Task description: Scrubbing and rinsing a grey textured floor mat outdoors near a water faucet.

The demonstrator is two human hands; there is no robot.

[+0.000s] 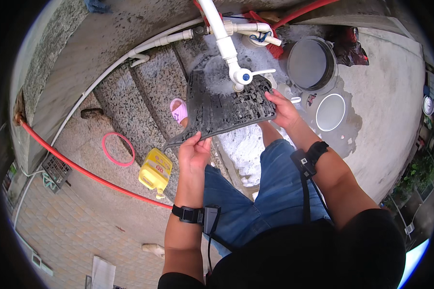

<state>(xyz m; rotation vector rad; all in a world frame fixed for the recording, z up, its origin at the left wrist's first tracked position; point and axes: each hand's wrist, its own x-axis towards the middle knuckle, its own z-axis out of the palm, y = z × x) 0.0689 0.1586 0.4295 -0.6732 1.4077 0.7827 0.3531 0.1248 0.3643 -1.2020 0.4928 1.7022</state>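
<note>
A wet black floor mat (226,108) with patches of foam is held up beneath a white tap (241,77) with a lever handle. My left hand (194,153) is closed on the mat's near edge, toward its left end. At the mat's right edge, the fingers of my right hand (280,108) grip it too. White suds spread over the mat's far part, around the tap's spout. Whether water is running from the spout, I cannot tell.
A yellow jug (155,171) lies left of my left hand, near a pink ring (118,149). Back right are a large bucket (312,65) and a white-rimmed round container (330,112). A red hose (89,177) crosses the left side. Foam (243,154) covers ground by my feet.
</note>
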